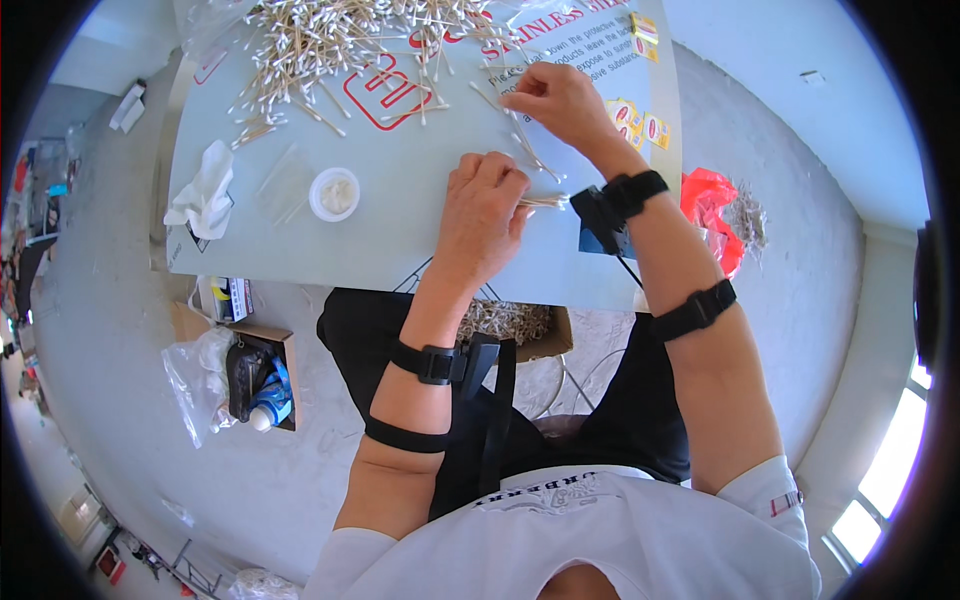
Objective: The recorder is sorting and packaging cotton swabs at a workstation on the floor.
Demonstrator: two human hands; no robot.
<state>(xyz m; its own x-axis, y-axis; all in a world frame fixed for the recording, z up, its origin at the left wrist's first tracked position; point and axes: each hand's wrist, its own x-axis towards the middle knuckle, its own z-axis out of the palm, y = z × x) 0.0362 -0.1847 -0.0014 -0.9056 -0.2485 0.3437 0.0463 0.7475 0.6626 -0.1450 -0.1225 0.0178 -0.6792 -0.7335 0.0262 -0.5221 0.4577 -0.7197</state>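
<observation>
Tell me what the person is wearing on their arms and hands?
Both hands, left hand and right hand, are bare. Each arm has two black straps: left wrist strap, right wrist strap carrying a small black device. Short white sleeves.

Pale grey desk [400, 225] with red printing on its surface. Big loose heap of cotton swabs [320, 40] spread along the far edge, strays trailing toward the middle. Crumpled white tissue [205, 190] near the left edge. Clear plastic bag [285, 185] lying flat just beside a small round white container [334, 193]. Small bunch of swabs [545, 201] near the right side. Yellow stickers [640, 125] at the right edge.
</observation>
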